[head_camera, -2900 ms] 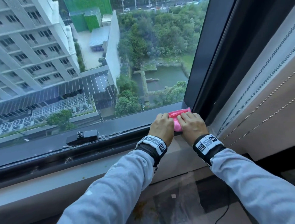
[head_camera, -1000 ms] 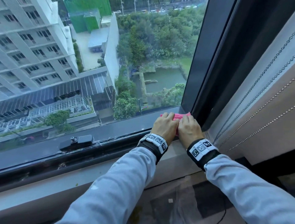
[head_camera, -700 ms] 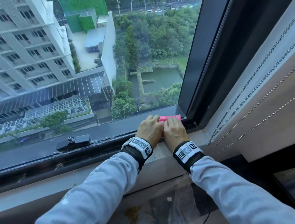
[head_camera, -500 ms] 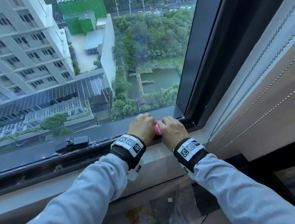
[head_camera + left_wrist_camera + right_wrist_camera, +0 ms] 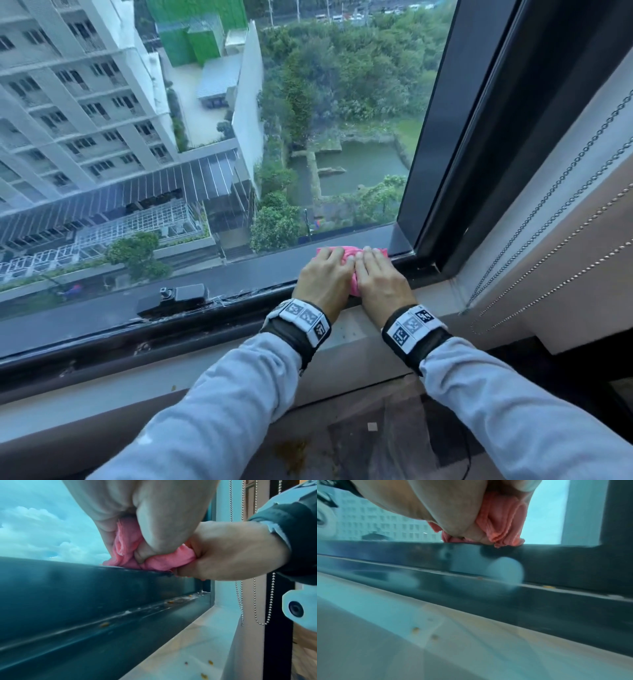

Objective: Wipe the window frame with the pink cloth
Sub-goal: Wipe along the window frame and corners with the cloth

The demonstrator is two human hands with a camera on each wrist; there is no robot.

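The pink cloth (image 5: 352,255) lies bunched on the dark bottom rail of the window frame (image 5: 239,277), a little left of the right corner. Both hands sit on it side by side. My left hand (image 5: 323,274) covers its left part and my right hand (image 5: 378,274) its right part, fingers reaching toward the glass. In the left wrist view the cloth (image 5: 126,547) is pinched between the left hand's (image 5: 154,520) thumb and fingers, and the right hand (image 5: 231,553) grips its other end. The right wrist view shows the cloth (image 5: 501,524) folded under the right hand (image 5: 450,507) on the rail (image 5: 556,561).
A black latch (image 5: 178,296) sits on the rail to the left. The dark upright of the frame (image 5: 445,137) rises just right of the hands. Bead chains (image 5: 548,212) hang along the blind at right. A pale sill (image 5: 356,329) runs below, with crumbs in the track (image 5: 104,624).
Both hands have slid the cloth leftward out of the right corner. Half a second ago they were drawn back at the rail's near edge; now they reach forward toward the glass.
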